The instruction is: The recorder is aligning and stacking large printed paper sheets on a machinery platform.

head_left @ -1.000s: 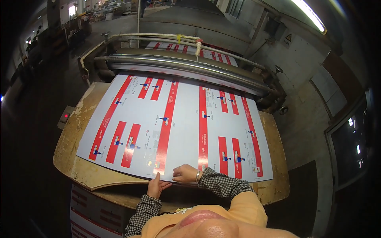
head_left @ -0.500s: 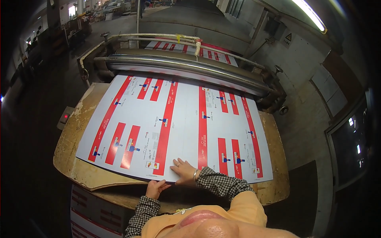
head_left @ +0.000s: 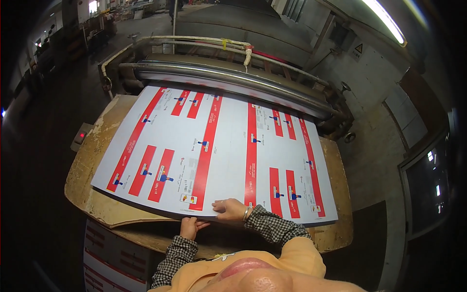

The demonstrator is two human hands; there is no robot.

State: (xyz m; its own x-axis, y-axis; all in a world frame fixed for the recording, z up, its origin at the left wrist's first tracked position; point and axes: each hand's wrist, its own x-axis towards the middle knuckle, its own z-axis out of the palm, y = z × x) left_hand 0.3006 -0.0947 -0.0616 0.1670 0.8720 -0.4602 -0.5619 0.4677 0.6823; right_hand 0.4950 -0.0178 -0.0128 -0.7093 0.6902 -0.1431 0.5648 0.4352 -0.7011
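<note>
A large white printed sheet [head_left: 228,165] with red bands and small blue figures lies on a worn wooden table [head_left: 83,187]. Its far side reaches the metal rollers [head_left: 228,82] of a machine. At the near edge my left hand [head_left: 192,227] is closed, the fingertips pinching the sheet's rim from below. My right hand [head_left: 231,210], with a bangle at the wrist, rests on top of the sheet just right of it. Its fingers are slightly bent and apart, pointing left. The dark near edge shows some thickness; whether more sheets lie beneath, I cannot tell.
Handwheels [head_left: 349,137] stick out at the machine's right end. A small box with a red light [head_left: 81,135] sits at the table's left. More printed sheets [head_left: 114,258] lie lower, under the table's front left. A wall [head_left: 374,73] stands to the right.
My right hand's fingers have drawn in from lying spread on the sheet to a bent pose. The red-and-white printed sheet seen behind the rollers has gone from view. The view has shifted slightly.
</note>
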